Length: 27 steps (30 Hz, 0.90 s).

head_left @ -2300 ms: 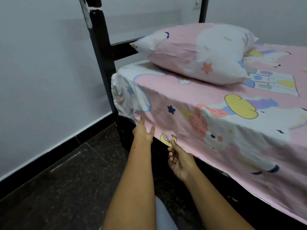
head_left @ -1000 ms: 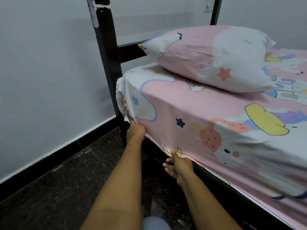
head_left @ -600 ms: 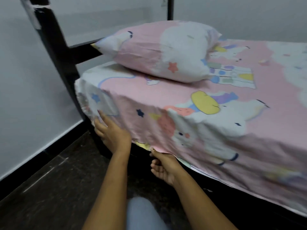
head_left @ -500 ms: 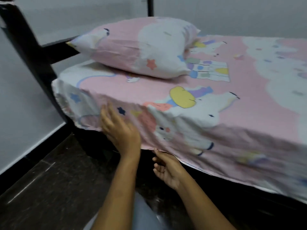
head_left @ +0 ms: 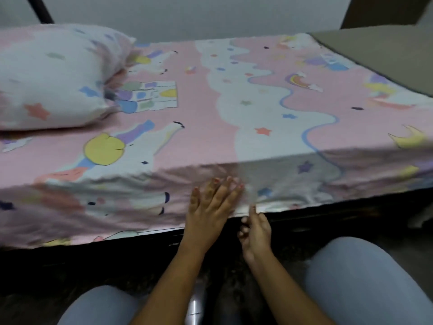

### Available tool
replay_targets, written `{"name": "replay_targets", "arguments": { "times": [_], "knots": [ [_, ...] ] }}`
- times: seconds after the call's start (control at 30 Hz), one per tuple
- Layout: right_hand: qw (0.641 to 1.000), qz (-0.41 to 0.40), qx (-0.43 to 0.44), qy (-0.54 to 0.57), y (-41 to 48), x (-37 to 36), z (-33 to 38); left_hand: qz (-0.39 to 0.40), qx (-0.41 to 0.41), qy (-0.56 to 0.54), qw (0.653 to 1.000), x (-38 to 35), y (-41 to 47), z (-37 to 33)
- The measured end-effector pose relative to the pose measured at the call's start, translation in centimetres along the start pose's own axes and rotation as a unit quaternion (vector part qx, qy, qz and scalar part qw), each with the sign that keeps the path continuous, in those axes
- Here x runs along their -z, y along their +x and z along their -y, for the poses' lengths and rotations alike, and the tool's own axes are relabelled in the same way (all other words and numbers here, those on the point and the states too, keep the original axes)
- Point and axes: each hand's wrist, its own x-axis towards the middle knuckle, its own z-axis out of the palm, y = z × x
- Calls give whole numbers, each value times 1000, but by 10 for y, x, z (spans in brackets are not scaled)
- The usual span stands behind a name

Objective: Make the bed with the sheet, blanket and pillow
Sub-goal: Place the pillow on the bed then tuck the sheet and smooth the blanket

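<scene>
A pink cartoon-print sheet [head_left: 210, 118] covers the mattress and hangs down its near side. The matching pillow [head_left: 54, 76] lies at the left end of the bed. My left hand [head_left: 209, 207] rests flat, fingers spread, on the hanging side of the sheet. Just right of it, my right hand [head_left: 255, 228] pinches the sheet's lower edge at the mattress bottom, thumb on top. A grey-brown blanket [head_left: 379, 57] lies at the far right corner of the bed.
The dark bed frame [head_left: 328, 212] runs under the mattress edge. A black bedpost [head_left: 39, 8] stands at the top left against a white wall. My knees in light blue trousers [head_left: 365, 282] are low in view over dark floor.
My view and both hands have shifted right along the bed side, away from the head corner. The left hand has gone from gripping the sheet near the corner to lying flat on it.
</scene>
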Motion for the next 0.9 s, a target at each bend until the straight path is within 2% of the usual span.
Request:
{"name": "replay_targets", "arguments": {
  "times": [0.07, 0.17, 0.27, 0.4, 0.53, 0.6, 0.67, 0.73, 0.83, 0.9],
  "knots": [
    [992, -15, 41, -119, 8, 11, -4, 15, -16, 5, 1000, -11, -10, -1],
    [956, -51, 103, -270, 19, 22, -4, 30, -22, 4, 999, -24, -22, -6],
    [942, -54, 106, -314, 21, 22, 2, 40, -17, 6, 999, -28, -26, -14],
    [975, -47, 16, -214, 20, 25, 24, 50, -7, -29, 998, -15, -27, -23],
    [991, -106, -69, -49, 38, 48, 89, 41, -91, -87, 991, 7, 3, -48],
    [986, -156, -57, 36, 54, 66, 131, 44, -125, -123, 984, 8, 30, -66],
    [979, -185, -27, 77, 72, 83, 171, 58, -157, -137, 976, 7, 54, -86],
    [970, -225, 1, 98, 88, 99, 201, 114, -143, -150, 972, 9, 74, -104],
    [958, -259, 15, 120, 102, 115, 220, 255, -114, -162, 946, 11, 93, -125],
    [953, -274, 29, 131, 114, 125, 224, 303, -112, -159, 933, 9, 101, -137]
  ]
}}
